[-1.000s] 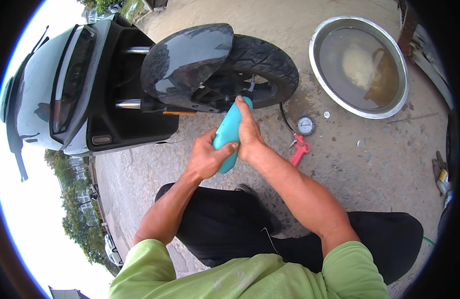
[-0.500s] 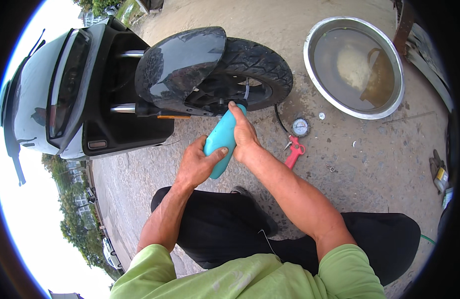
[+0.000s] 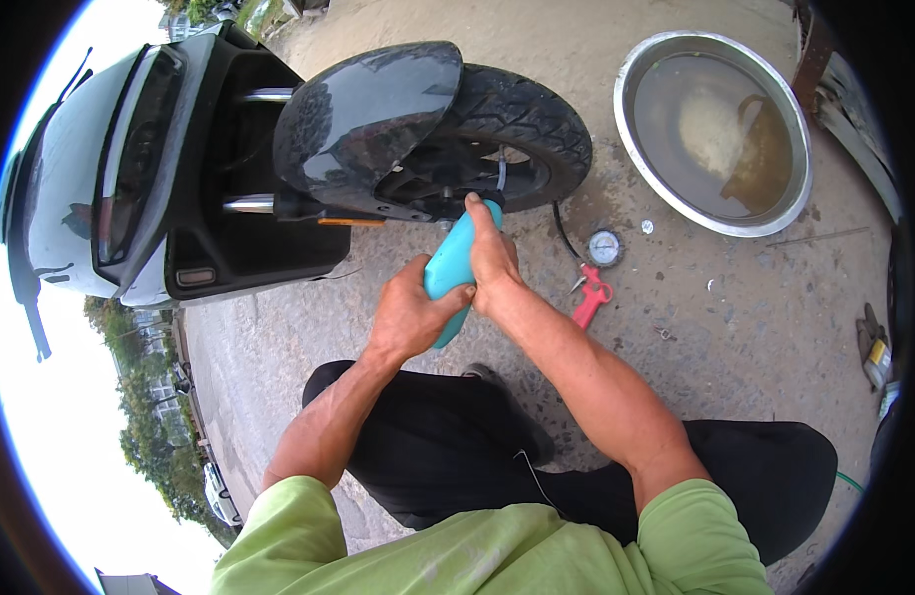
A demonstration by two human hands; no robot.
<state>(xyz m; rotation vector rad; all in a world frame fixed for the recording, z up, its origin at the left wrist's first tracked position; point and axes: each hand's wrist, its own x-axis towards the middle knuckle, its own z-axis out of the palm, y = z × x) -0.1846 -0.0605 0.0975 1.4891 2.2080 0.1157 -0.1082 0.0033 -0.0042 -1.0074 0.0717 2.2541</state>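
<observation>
Between my two hands is a turquoise soft bottle (image 3: 452,264), tilted with its far end against the wheel's hub area. My left hand (image 3: 410,309) wraps round its near part, thumb across it. My right hand (image 3: 491,260) grips the far part from the right, thumb laid along the top. Just beyond lies the front tyre (image 3: 537,124) of a scooter (image 3: 91,178), under a glossy dark mudguard (image 3: 368,109). A pale tube or valve piece (image 3: 501,169) shows inside the wheel. The bottle's far tip is hidden by my right hand.
To the right of the wheel, a red inflator gun (image 3: 593,296) with a round gauge (image 3: 604,248) and black hose (image 3: 563,230) lies on the concrete. A wide metal basin (image 3: 621,119) of murky water stands at the far right. Gloves (image 3: 874,347) lie at the right edge.
Both hands and the bottle have shifted slightly up and to the right in view, and the bottle has turned a little. The background has also shifted slightly.
</observation>
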